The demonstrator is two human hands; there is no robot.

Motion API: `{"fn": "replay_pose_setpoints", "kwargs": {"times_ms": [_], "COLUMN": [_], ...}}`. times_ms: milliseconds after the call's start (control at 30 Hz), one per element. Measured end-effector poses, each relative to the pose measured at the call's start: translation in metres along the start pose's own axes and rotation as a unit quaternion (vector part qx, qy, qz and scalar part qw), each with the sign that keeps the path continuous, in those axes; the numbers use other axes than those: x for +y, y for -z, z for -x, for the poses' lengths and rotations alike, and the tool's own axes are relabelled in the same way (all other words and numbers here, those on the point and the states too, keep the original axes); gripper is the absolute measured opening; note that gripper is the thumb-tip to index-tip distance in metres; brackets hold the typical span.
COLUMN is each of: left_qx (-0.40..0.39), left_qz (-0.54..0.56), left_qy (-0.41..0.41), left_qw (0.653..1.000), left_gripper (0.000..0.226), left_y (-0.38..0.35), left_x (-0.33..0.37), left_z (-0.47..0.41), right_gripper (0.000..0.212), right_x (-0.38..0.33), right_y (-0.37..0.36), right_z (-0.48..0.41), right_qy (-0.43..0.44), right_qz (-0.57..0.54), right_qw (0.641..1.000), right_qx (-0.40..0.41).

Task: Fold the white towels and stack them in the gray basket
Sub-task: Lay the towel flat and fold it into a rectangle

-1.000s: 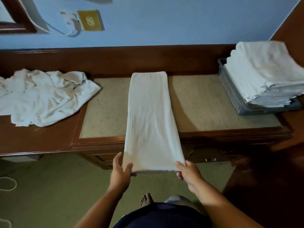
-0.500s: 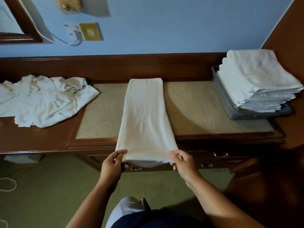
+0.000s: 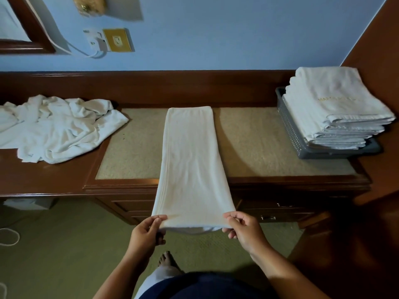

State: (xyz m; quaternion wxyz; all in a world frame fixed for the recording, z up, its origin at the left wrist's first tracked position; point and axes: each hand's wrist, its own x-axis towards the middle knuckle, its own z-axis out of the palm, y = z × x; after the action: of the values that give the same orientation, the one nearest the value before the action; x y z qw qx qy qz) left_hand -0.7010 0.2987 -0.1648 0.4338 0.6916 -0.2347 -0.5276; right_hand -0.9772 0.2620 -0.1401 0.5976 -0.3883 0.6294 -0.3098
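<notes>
Left hand (image 3: 149, 231) and right hand (image 3: 244, 229) each pinch a near corner of the long white towel (image 3: 192, 165). Its far end lies on the desk (image 3: 269, 139), between the crumpled pile (image 3: 60, 126) and the gray basket (image 3: 289, 130). A second ago the fingers merely rested there. Now the hem is raised, seemingly sagging underneath, and looks ready to fold forward.

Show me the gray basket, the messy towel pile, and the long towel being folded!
gray basket (image 3: 289, 131), head view, on its mesh left wall.
messy towel pile (image 3: 58, 130), head view, middle of the crumpled heap.
long towel (image 3: 192, 160), head view, middle of its flat top.
</notes>
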Motion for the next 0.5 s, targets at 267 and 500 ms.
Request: {"fn": "replay_pose_setpoints", "kwargs": {"times_ms": [267,500], "left_qx": [-0.022,-0.162], "left_qz": [0.064,0.069], "left_qy": [0.0,-0.079], "left_qw": [0.998,0.981], "left_gripper": [0.025,0.041], "left_y": [0.011,0.015], "left_x": [0.013,0.088], "left_z": [-0.004,-0.046], "right_gripper": [0.019,0.042], "right_x": [-0.018,-0.088], "right_y": [0.003,0.013], "right_z": [-0.006,-0.059], "right_qy": [0.011,0.063], "right_qz": [-0.013,-0.017], "right_qw": [0.999,0.995], "right_qx": [-0.028,-0.081]}}
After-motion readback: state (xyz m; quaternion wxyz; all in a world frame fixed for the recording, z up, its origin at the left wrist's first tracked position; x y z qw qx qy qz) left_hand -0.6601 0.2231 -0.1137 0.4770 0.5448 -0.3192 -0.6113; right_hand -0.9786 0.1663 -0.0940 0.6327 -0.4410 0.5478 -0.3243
